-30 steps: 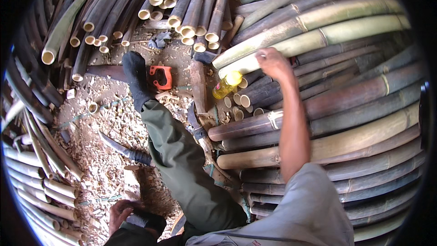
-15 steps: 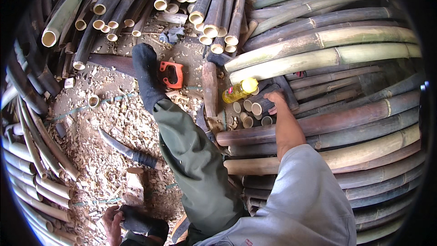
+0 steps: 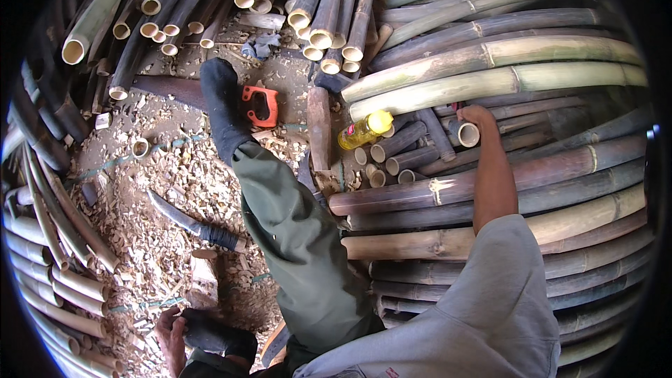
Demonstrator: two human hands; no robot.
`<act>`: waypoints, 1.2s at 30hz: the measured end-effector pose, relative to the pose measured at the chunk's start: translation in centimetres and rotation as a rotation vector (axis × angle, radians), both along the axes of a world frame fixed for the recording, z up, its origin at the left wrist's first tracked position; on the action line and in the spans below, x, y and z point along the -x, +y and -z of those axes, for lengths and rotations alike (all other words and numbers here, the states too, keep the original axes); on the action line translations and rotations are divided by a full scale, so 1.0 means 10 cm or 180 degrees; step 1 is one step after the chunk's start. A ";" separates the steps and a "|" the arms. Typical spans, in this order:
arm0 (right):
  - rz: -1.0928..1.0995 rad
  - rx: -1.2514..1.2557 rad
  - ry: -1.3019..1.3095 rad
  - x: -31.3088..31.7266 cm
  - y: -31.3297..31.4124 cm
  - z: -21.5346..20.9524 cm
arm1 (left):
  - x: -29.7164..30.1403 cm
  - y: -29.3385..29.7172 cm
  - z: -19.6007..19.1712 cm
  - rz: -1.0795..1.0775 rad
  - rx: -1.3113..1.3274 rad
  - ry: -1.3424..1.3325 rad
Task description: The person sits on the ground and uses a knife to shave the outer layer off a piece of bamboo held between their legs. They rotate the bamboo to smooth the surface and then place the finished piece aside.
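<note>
My right hand (image 3: 477,117) is closed on a short bamboo tube (image 3: 467,136), its pale cut end facing me, above the bamboo on the right. A small red thing beside the fingers is too small to make out. Left of it lie several short bamboo tubes (image 3: 404,138), and a bottle of yellow liquid (image 3: 364,131) with a yellow cap leans beside them. At the lower left, my left hand (image 3: 172,337) rests by the toe of my black-socked foot (image 3: 210,333), fingers loosely bent and apart, with nothing visible in them.
An orange-handled saw (image 3: 260,106) lies beyond my outstretched leg (image 3: 294,238). A curved knife with a wrapped handle (image 3: 196,227) lies on wood shavings, near a wooden block (image 3: 204,276). A wooden piece (image 3: 318,129) lies left of the bottle. Long bamboo poles (image 3: 455,196) are stacked right, more at back and left.
My right hand has moved right and away from me, from the group of short tubes, with one tube now in it. My left hand has stayed by the foot.
</note>
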State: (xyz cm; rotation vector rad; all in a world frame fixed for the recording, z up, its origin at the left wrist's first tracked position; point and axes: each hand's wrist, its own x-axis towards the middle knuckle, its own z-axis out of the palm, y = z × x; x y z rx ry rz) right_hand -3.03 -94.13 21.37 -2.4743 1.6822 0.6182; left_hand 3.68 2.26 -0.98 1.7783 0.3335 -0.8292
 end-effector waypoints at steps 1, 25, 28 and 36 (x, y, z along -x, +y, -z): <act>0.0034 0.0027 -0.0103 0.01 0.03 0.03 | -0.01 0.00 0.00 0.0022 -0.0011 -0.0013; 0.0010 0.0338 0.1441 -0.73 2.25 1.23 | 0.02 0.12 -0.10 -0.0233 0.0314 -0.0373; -0.0365 0.1150 0.1417 -0.59 2.01 0.88 | -0.04 0.23 -0.15 -0.0385 0.0174 -0.0273; -0.1086 0.0627 0.1622 -0.47 1.96 -1.24 | -0.27 0.00 -0.50 -0.0833 0.0423 -0.1475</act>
